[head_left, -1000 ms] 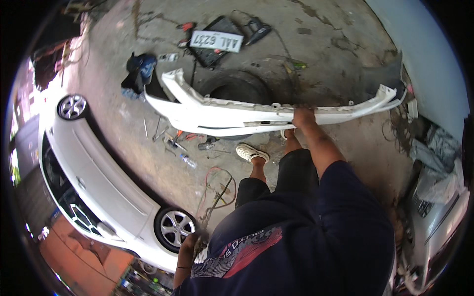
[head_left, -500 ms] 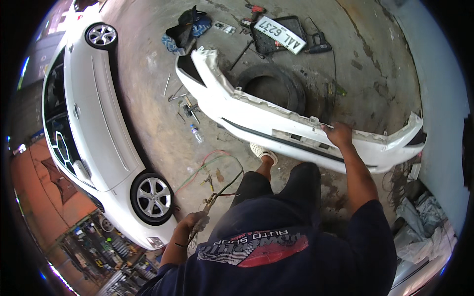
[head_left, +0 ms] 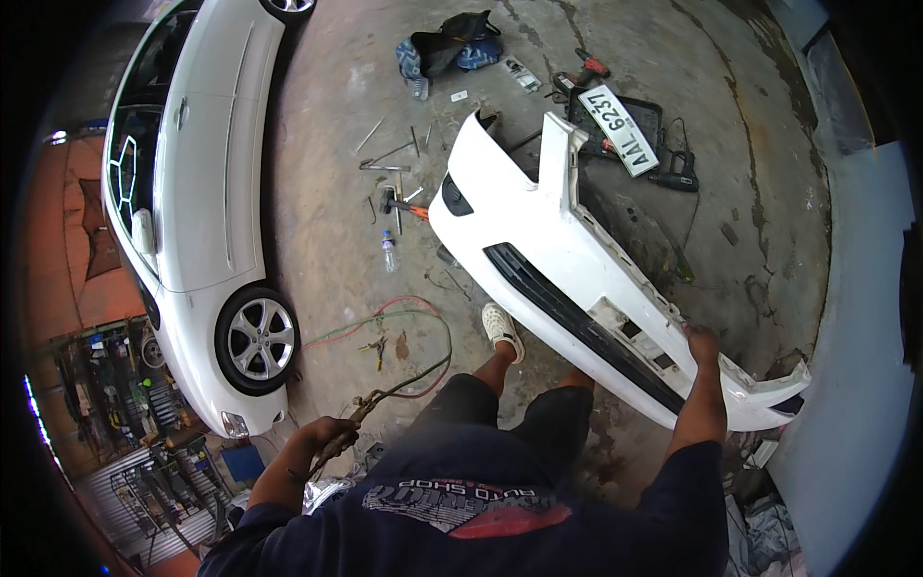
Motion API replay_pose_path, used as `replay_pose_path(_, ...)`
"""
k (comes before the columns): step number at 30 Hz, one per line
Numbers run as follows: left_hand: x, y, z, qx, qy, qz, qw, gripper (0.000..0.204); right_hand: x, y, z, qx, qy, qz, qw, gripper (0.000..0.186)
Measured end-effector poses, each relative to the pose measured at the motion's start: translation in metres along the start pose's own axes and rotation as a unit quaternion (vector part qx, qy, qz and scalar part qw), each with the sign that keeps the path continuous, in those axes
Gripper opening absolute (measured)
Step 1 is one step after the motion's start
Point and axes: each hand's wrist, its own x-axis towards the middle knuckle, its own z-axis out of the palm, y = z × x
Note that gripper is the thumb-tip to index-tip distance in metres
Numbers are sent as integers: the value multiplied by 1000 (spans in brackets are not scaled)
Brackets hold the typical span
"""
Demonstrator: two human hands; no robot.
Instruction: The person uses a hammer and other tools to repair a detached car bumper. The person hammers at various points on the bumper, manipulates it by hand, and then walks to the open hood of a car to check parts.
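My right hand (head_left: 702, 344) is closed over the upper edge of a white car bumper (head_left: 577, 255), toward its right end. The bumper slants across in front of my legs, its outer face with a dark grille slot (head_left: 543, 288) turned up. In my left hand (head_left: 327, 440), fingers wrapped round it, is a brass gas torch (head_left: 363, 408), held low at my left side. Red and green hoses (head_left: 448, 337) run from the torch in a loop over the floor. What lies under the bumper is mostly hidden.
A white car (head_left: 207, 192) stands along the left. Hand tools (head_left: 399, 197), a water bottle (head_left: 388, 252) and pliers (head_left: 378, 352) lie on the concrete. Behind the bumper are a number plate (head_left: 617, 130), a drill (head_left: 588, 67) and a heat gun (head_left: 677, 171). A pale wall (head_left: 865, 288) rises at right.
The bumper has swung and tilted, its right end nearer me and more of its outer face showing; it now covers the tyre seen behind it. My view has shifted. Both hands keep their holds.
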Motion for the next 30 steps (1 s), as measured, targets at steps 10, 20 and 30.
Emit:
replay_pose_path(10, -21, 19, 63, 52, 4, -5, 999, 32, 43, -73, -89, 44, -105, 56, 992, 86)
replay_pose_path(20, -22, 48, 76, 3, -33, 24, 999, 35, -79, -141, -174, 43, 81, -22, 996, 65)
replay_pose_path(30, 4, 56, 85, -81, -39, 87, 992, 34, -144, -88, -236, 11, 230, -77, 970, 52)
